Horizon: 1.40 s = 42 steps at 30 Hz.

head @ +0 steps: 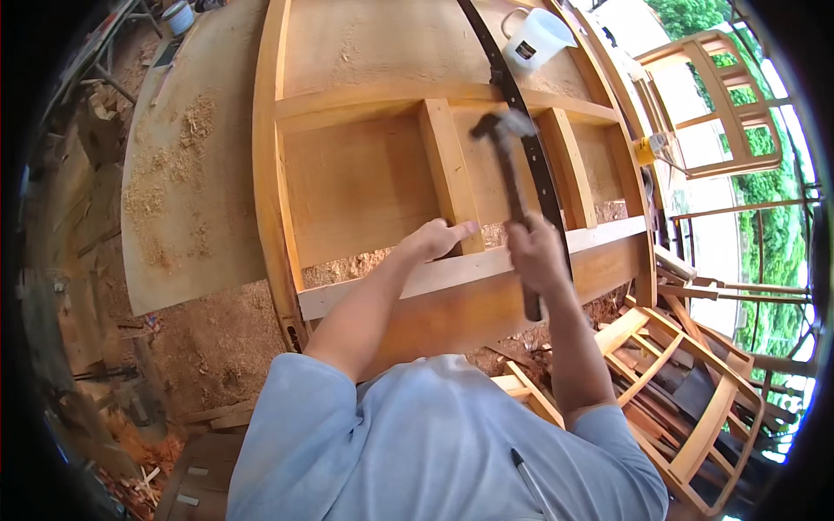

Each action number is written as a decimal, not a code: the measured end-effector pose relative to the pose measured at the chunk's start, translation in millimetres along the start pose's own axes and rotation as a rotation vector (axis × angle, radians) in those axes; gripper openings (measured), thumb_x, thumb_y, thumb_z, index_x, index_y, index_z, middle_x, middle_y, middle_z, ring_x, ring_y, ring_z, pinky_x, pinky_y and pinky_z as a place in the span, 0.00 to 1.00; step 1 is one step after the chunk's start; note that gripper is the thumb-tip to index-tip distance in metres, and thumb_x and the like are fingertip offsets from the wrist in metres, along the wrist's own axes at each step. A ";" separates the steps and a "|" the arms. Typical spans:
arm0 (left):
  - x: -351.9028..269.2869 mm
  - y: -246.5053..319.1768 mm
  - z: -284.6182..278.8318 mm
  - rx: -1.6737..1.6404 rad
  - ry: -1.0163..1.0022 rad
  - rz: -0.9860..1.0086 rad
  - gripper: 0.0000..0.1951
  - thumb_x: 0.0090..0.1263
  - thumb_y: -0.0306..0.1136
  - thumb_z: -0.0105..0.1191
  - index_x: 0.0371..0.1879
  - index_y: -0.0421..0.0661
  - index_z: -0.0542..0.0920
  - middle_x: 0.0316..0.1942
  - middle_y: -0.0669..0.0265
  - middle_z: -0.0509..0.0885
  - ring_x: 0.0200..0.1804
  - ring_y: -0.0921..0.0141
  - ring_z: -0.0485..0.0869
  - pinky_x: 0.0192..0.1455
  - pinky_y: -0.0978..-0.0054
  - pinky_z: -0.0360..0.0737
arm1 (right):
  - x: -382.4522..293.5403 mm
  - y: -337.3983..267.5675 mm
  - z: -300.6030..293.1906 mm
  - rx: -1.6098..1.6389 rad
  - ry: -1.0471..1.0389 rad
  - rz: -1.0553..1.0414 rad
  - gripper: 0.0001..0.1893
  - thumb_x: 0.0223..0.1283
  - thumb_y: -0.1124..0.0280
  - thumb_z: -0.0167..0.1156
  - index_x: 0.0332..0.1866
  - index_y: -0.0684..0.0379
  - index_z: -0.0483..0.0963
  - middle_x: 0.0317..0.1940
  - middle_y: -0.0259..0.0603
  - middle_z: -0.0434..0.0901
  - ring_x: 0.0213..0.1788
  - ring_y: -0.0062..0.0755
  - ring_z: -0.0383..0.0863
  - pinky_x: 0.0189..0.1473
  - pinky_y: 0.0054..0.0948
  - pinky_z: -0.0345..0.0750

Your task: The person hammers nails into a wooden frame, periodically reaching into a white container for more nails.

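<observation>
In my right hand (537, 251) is a claw hammer (511, 170), held by its dark handle, its head raised over the wooden frame (264, 163) and blurred. My left hand (440, 239) grips the near end of a short wooden crosspiece (453, 172), thumb on top and the other fingers partly hidden. That end meets a pale wooden rail (456, 269) along the near side of the frame. A second short crosspiece (572, 168) stands to the right. Between the two, a dark strip with holes (535, 159) runs lengthwise over the frame.
A white plastic jug (537, 42) lies on the far panel. To the left, wood shavings cover a plywood sheet (228, 195). A yellow container (648, 148) stands beyond the right edge. Wooden lattice frames (707, 449) and loose timber lie at lower right.
</observation>
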<state>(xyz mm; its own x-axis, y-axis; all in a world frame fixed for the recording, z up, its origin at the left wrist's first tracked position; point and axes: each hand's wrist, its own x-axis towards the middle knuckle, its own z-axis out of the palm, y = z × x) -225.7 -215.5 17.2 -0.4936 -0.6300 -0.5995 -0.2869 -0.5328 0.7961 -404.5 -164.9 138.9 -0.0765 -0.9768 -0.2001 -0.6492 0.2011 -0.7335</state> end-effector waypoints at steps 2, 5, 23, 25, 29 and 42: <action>-7.1 -18.4 3.3 0.029 0.096 -0.032 0.48 0.70 0.67 0.58 0.66 0.25 0.74 0.65 0.40 0.80 0.66 0.53 0.80 0.68 0.61 0.75 | -20.9 -48.7 -19.9 0.122 0.168 -0.245 0.11 0.73 0.63 0.56 0.40 0.60 0.76 0.22 0.33 0.76 0.23 0.23 0.74 0.24 0.24 0.70; 1.7 -32.1 -3.3 0.057 0.063 -0.009 0.49 0.71 0.68 0.55 0.67 0.25 0.72 0.67 0.39 0.77 0.68 0.51 0.79 0.70 0.60 0.74 | -60.1 -102.4 -79.8 0.276 0.302 -0.502 0.16 0.77 0.54 0.52 0.44 0.57 0.75 0.30 0.36 0.76 0.29 0.27 0.73 0.32 0.31 0.73; -7.4 -14.3 1.0 0.046 0.070 -0.012 0.48 0.71 0.69 0.55 0.66 0.25 0.73 0.65 0.42 0.79 0.68 0.54 0.79 0.70 0.62 0.74 | -70.4 -104.5 -25.9 0.753 0.475 -0.892 0.12 0.78 0.61 0.49 0.45 0.60 0.71 0.30 0.38 0.76 0.25 0.24 0.72 0.30 0.27 0.75; -5.7 -21.0 5.0 0.037 0.093 -0.001 0.48 0.71 0.69 0.56 0.65 0.26 0.74 0.64 0.43 0.81 0.66 0.55 0.80 0.68 0.62 0.75 | -64.4 -38.6 0.7 0.553 0.378 -0.799 0.11 0.76 0.62 0.52 0.41 0.59 0.72 0.32 0.40 0.78 0.28 0.29 0.77 0.32 0.31 0.77; 0.3 -11.9 -0.3 -0.110 -0.183 -0.022 0.46 0.72 0.67 0.56 0.69 0.29 0.73 0.68 0.43 0.77 0.72 0.56 0.75 0.73 0.63 0.71 | -28.6 44.1 36.1 -0.179 0.036 -0.104 0.13 0.74 0.65 0.55 0.41 0.66 0.75 0.24 0.42 0.80 0.29 0.30 0.81 0.33 0.35 0.76; -6.5 -10.0 -2.4 0.117 0.056 0.030 0.44 0.69 0.69 0.56 0.60 0.30 0.80 0.54 0.49 0.87 0.54 0.60 0.85 0.58 0.63 0.79 | -18.1 33.7 42.8 -0.165 0.024 0.006 0.17 0.72 0.62 0.55 0.43 0.70 0.75 0.29 0.61 0.81 0.35 0.56 0.86 0.41 0.48 0.80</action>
<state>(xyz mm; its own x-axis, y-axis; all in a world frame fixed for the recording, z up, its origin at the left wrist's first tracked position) -217.7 -207.4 13.0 -0.4582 -0.6769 -0.5761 -0.3680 -0.4455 0.8162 -392.6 -137.3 90.1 -0.0974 -0.9774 -0.1877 -0.7642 0.1942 -0.6150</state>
